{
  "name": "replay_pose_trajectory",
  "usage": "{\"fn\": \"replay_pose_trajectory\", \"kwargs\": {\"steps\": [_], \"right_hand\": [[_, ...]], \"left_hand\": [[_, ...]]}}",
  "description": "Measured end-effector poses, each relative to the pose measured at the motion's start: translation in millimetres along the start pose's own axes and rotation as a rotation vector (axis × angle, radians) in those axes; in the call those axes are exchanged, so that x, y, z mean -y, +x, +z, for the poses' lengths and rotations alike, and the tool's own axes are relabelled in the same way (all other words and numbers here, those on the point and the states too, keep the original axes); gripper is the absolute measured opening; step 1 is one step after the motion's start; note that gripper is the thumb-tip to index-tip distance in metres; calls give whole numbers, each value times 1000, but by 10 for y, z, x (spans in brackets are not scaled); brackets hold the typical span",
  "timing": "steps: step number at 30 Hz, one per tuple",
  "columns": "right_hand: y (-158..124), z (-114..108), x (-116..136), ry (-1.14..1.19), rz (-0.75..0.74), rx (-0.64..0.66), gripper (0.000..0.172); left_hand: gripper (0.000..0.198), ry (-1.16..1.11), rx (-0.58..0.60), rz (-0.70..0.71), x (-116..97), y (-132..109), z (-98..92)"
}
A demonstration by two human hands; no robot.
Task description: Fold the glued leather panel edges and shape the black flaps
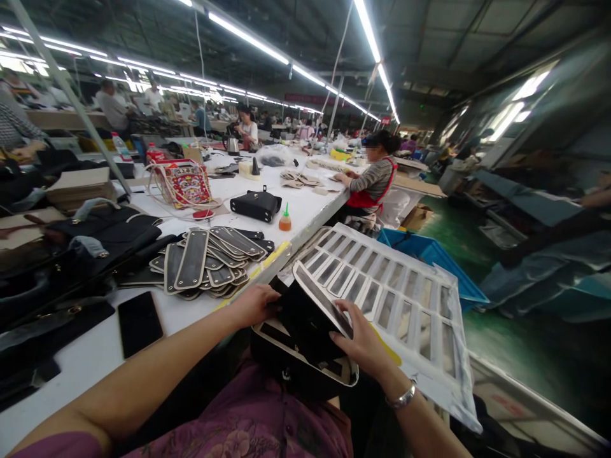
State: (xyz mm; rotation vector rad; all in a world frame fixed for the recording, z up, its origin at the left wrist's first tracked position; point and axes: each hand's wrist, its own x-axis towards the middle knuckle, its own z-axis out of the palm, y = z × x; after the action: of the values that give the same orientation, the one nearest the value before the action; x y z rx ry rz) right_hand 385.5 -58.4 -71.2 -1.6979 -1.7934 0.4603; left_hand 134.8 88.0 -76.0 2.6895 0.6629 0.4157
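A black bag (267, 353) with a pale edge rests on my lap, its top raised. My left hand (256, 304) is closed on the bag's left edge, fingertips partly hidden behind black material. My right hand (360, 337) grips the raised flap (312, 299) at its right edge, thumb on the inner side and fingers on the outside. The inside of the bag is dark. To the right lies a white board (382, 331) with rows of grey strips. Left of the hands, a pile of grey strips with pale edges (191, 259) lies on the white table.
A black phone (140, 323), black bags (109, 235), a finished-looking black case (256, 205), an orange glue bottle (285, 219) and a patterned red bag (184, 183) are on the table. A blue crate (429, 251) stands right, near a seated person (375, 178).
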Motion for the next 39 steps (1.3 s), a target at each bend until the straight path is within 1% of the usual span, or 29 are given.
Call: {"fn": "replay_pose_trajectory", "kwargs": {"steps": [2,4,6,8,10,13,14,15,16,17,19,20,21,23,24,26,29,31,33,36,39], "right_hand": [[28,-43,-2,42,9,19,54],[52,-40,-4,55,11,35,60],[72,7,-5,29,4,40,68],[82,77,-12,-22,-17,33,72],[64,144,-33,-113,-27,2,74],[-54,198,-104,-330,-89,-21,79],[-112,204,-136,-410,-126,-20,81],[-172,207,-169,-483,-167,-19,81],[-226,210,-199,-546,-207,-20,80],[-266,217,-223,-599,-244,-26,78],[-289,252,-236,-684,-319,-34,72],[-270,282,-222,-719,-357,-32,69],[-236,319,-194,-750,-393,-28,65],[-153,401,-118,-803,-439,-20,60],[-119,439,-83,-823,-452,-16,59],[-96,492,-46,-851,-462,-5,58],[-184,508,-81,-868,-490,40,58],[-267,500,-108,-867,-499,79,61],[-305,503,-89,-847,-467,141,66],[-226,538,26,-762,-358,293,71],[-64,580,127,-679,-274,423,70]], "left_hand": [[18,16,-31,19,8,38,-5],[18,14,-54,20,-7,59,-74],[19,36,-64,13,-30,57,-159],[19,78,-34,12,-52,39,-195],[18,120,33,11,-73,12,-146],[17,172,147,1,-100,-64,28],[15,191,163,-11,-104,-103,81],[13,206,152,-35,-103,-150,119],[14,208,112,-75,-94,-202,142],[22,192,51,-133,-79,-258,151],[48,108,-75,-300,-28,-370,153],[58,46,-112,-390,4,-419,160],[64,-23,-117,-469,38,-461,177],[61,-154,-71,-599,101,-516,242],[54,-212,-38,-632,125,-528,285],[41,-288,-2,-641,153,-529,363],[37,-300,-10,-618,148,-497,405],[41,-289,-11,-617,130,-474,380],[45,-285,-5,-597,111,-459,338],[47,-270,11,-557,90,-457,282],[48,-219,51,-529,79,-476,222]]}}
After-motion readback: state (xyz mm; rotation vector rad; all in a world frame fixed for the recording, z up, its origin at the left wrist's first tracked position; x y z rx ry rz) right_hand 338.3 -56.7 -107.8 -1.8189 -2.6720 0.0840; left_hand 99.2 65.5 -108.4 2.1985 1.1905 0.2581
